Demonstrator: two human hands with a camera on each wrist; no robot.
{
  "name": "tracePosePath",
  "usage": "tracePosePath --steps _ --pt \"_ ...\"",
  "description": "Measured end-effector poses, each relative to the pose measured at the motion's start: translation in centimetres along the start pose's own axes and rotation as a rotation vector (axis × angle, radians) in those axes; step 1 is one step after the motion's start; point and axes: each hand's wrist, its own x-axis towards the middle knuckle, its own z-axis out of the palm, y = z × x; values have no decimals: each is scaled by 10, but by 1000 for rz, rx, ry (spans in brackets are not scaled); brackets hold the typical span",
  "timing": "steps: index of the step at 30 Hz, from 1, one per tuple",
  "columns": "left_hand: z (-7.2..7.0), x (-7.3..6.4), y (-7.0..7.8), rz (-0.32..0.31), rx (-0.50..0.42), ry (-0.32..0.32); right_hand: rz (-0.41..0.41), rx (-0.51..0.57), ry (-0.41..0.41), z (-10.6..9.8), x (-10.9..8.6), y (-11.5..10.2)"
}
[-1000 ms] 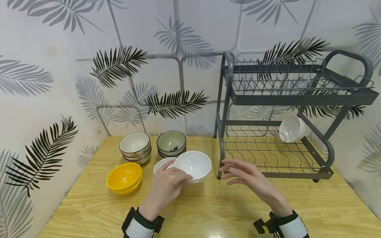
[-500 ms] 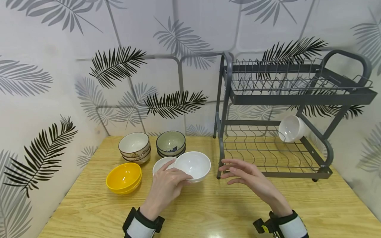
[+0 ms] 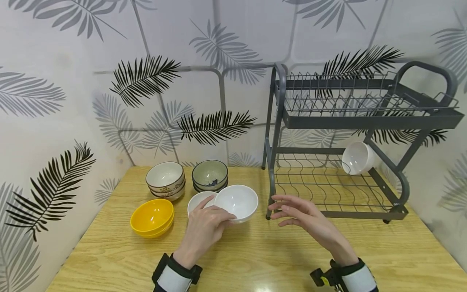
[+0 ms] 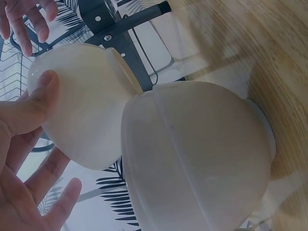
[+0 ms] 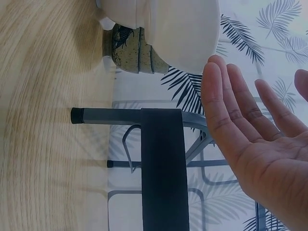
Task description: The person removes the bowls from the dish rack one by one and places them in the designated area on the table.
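Observation:
A white bowl [image 3: 238, 202] is pinched at its rim by my left hand [image 3: 206, 225], thumb on one side and fingers on the other. It tilts above the table, just right of the other white bowls [image 3: 198, 201], which the left hand partly hides. In the left wrist view the held bowl [image 4: 86, 106] hangs beside the white stack [image 4: 202, 149]. To the right, my right hand [image 3: 304, 221] hovers before the dish rack with fingers spread and slightly bent, holding nothing. The right wrist view has its fingertips near the held bowl [image 5: 183, 33], apparently apart from it.
A grey two-tier dish rack [image 3: 368, 121] stands at the right. On its lower tier a white bowl [image 3: 357, 158] leans at the far right end. Yellow bowls [image 3: 152, 219], brown-rimmed white bowls [image 3: 166, 180] and green bowls [image 3: 210, 176] are stacked at the left. A patterned wall closes the back.

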Motion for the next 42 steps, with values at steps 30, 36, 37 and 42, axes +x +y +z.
tracePosePath --steps 30,36,37,42 --pt "-5 -4 -13 -70 132 56 -24 7 -8 -2 -2 1" --pt "-6 -5 -13 -70 170 -15 -10 0 -2 -2 -2 0" --pt "-6 -5 -13 -76 172 -29 -10 0 -3 -2 -1 0" --pt "-5 -7 -13 -121 170 -93 -14 2 -10 -2 -1 0"
